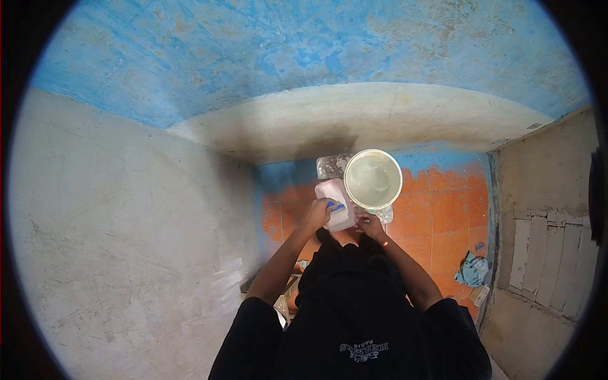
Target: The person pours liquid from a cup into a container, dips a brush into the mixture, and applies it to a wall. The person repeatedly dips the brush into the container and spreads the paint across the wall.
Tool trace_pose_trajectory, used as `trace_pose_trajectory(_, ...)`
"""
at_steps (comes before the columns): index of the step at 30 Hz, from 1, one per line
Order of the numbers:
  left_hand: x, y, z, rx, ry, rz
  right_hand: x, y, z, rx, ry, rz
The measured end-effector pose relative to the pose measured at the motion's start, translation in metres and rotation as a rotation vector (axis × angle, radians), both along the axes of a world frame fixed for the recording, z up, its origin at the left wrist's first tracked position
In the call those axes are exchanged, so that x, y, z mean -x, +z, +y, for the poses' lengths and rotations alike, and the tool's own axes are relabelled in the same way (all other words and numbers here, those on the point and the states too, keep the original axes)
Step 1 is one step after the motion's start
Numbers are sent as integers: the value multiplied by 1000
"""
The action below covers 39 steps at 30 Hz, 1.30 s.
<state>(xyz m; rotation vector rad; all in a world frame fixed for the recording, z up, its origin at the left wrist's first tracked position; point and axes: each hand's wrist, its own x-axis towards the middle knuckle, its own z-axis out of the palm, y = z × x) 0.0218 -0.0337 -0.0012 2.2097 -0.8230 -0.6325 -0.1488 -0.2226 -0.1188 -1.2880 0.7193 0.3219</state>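
Note:
A shallow rectangular tub [331,189] with a pinkish rim and a whitish inside is held low in front of my body, slightly tilted. My left hand [315,214] is closed around a small blue object [335,207], possibly a tool handle, over the tub's left side; its working end cannot be made out. With bent fingers, my right hand [370,225] grips the tub's lower right edge. Just beyond and to the right stands a round white bucket [373,207] with pale, cloudy liquid inside.
The bucket rests on a paint-spattered support [330,168]. Orange floor tiles [446,218] carry blue paint along the edges. A light-blue cloth [471,270] lies at right. Grey plaster [126,240] closes the left side; a blue-painted wall [304,47] stands ahead.

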Motion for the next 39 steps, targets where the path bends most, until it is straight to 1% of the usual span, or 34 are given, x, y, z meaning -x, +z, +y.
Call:
trace_pose_trajectory(2, -3, 8, 1, 22, 22, -53, -1, 6, 0, 24, 14, 15)
trace_pose_trajectory(5, -10, 13, 2, 74, 55, 38, -1, 7, 0, 18, 10, 15)
trace_pose_trajectory(8, -7, 10, 3, 49, 18, 128, -1, 4, -1, -28, 0, 5)
trace_pose_trajectory(11, 3, 3, 2, 39, -46, 160, -2, 7, 0, -33, -12, 9)
trace_pose_trajectory(14, 13, -11, -1, 32, 54, 186, 0, 3, 0, -26, -3, 4)
trace_pose_trajectory(17, 14, -33, 2, 13, 152, 84, 0, -4, 0, -47, -13, 29)
trace_pose_trajectory(20, 14, -39, 6, 63, 332, 43, -1, 3, -1, -21, 13, 24)
trace_pose_trajectory(23, 13, -46, 5, 144, 506, 30, 1, -6, -2, -44, 3, 4)
trace_pose_trajectory(26, 14, -45, -3, 201, 650, 27, 0, -1, -2, -51, 0, 21)
trace_pose_trajectory(29, 13, -41, -13, 194, 737, -51, 0, -3, 0, -53, -17, 7)
trace_pose_trajectory(32, 12, -39, -16, 153, 785, -41, 1, 4, -1, -36, -9, -15)
trace_pose_trajectory(35, 28, -25, -26, 248, 892, -21, -1, 1, -1, -60, -4, 11)
trace_pose_trajectory(39, 48, -37, -37, 298, 912, -9, 1, 1, -1, -40, -15, -20)
